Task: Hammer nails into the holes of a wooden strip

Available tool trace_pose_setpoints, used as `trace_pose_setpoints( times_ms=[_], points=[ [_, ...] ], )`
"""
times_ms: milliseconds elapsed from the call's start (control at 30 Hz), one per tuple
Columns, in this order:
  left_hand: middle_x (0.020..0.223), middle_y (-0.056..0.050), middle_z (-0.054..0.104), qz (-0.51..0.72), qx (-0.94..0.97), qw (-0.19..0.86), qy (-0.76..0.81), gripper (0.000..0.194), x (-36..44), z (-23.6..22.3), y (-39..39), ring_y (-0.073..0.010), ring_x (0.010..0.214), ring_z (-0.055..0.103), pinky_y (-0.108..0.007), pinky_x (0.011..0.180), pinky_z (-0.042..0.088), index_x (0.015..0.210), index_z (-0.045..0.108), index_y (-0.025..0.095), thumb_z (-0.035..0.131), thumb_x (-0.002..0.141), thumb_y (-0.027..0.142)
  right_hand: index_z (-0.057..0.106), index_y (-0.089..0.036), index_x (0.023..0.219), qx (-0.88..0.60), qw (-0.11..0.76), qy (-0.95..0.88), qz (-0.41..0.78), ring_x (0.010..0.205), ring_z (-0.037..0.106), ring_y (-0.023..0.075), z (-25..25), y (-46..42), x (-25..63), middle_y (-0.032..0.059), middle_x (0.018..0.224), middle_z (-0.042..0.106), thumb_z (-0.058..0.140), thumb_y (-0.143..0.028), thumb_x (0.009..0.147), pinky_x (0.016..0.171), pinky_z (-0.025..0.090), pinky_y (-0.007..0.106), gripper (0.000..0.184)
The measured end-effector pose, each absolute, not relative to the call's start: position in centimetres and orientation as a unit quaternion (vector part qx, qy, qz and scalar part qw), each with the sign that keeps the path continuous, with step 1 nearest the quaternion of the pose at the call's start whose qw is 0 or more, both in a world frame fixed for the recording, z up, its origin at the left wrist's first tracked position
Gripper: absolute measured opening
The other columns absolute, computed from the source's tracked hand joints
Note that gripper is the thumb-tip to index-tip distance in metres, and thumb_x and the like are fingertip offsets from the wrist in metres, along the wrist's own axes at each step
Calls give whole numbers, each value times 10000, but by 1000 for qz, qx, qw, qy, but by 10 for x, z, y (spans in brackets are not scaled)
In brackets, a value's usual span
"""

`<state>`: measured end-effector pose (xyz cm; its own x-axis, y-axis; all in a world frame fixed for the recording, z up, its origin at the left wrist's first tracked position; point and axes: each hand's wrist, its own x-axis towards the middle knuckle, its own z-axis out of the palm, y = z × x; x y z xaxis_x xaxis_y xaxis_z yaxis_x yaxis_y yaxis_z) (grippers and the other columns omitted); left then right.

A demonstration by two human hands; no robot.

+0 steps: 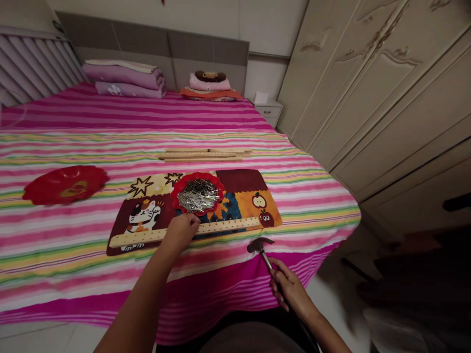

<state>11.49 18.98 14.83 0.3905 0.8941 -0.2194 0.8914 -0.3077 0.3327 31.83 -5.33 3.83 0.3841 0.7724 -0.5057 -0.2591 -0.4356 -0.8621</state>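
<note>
On the striped bed (312, 196): 1 patterned mat (239, 181), printed with a cat and apples, lies near the front edge.
Red bowl (176, 189): stands on the mat, heaped with loose metal nails (198, 200).
Wooden strip (228, 225): lies lengthwise along the mat's near side, dotted on its left stretch, with thin uprights that look like nails on its right.
Left hand (183, 229): fingers curled inward at the strip's middle, just in front of the bowl; I cannot tell whether they pinch anything.
Right hand (290, 287): fingers wrapped around the handle of 1 claw hammer (266, 260), its head just off the mat's near edge, apart from the strip.
Red dish (66, 185): left of the mat.
Spare strips (202, 156): grouped beyond the mat.
</note>
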Motion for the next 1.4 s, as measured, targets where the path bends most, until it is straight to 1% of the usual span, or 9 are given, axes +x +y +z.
trace_pose_setpoints(
  times_ms=[167,367,467,600,733,867,1033,1200,1400],
  points=[
    [907,-85,706,74,851,158,495,243,119,136,191,-196,828,631,-266,726,421,801,696,182,457,765,206,439,-202,1221,-668,501,-187,518,286,314,45,39,-54,317,-109,482,453,520,-459,763,239,227,121,531],
    [731,10,679,237,736,319,548,247,115,119,180,-150,694,624,-238,680,452,909,629,215,555,691,306,443,-200,1204,-667,499,-193,519,287,311,44,38,-53,318,-113,481,448,522,-455,768,239,232,120,511],
    [687,15,664,279,677,380,565,214,113,117,174,-146,670,614,-233,648,452,782,604,208,599,646,372,436,-200,1213,-666,498,-198,519,289,307,41,39,-54,317,-112,489,452,515,-459,777,241,229,118,514],
    [595,34,626,287,655,407,568,193,114,118,168,-131,596,567,-226,587,424,688,611,213,608,631,397,436,-187,1224,-677,499,-201,503,287,301,39,40,-57,313,-108,495,457,517,-473,772,249,218,124,541],
    [574,40,601,301,653,402,567,211,114,113,165,-121,562,530,-223,560,404,721,649,213,604,650,407,442,-194,1254,-668,510,-210,500,285,294,40,54,-58,304,-104,506,452,537,-503,764,258,211,138,587],
    [670,14,636,328,684,368,538,188,113,104,166,-127,619,546,-236,617,417,698,657,214,587,678,388,441,-210,1296,-665,502,-239,500,303,307,53,87,-42,290,-93,517,459,527,-516,779,272,216,156,606],
    [723,2,642,333,714,343,511,151,114,96,170,-135,690,569,-241,664,420,666,643,216,572,713,341,530,-196,1240,-648,477,-390,448,372,371,70,127,2,277,-60,540,487,470,-443,838,344,284,178,476],
    [715,-1,625,331,748,297,493,137,114,90,173,-132,708,565,-240,684,404,649,621,208,574,736,302,563,-197,1221,-635,439,-515,372,434,371,83,144,39,266,-63,522,430,433,-327,872,430,322,187,394],
    [667,0,587,318,764,269,493,146,114,88,172,-128,665,534,-240,657,389,609,579,199,572,735,272,576,-201,1208,-632,388,-606,287,558,486,117,147,57,260,-4,668,574,420,-255,872,559,405,220,374]
  ],
)
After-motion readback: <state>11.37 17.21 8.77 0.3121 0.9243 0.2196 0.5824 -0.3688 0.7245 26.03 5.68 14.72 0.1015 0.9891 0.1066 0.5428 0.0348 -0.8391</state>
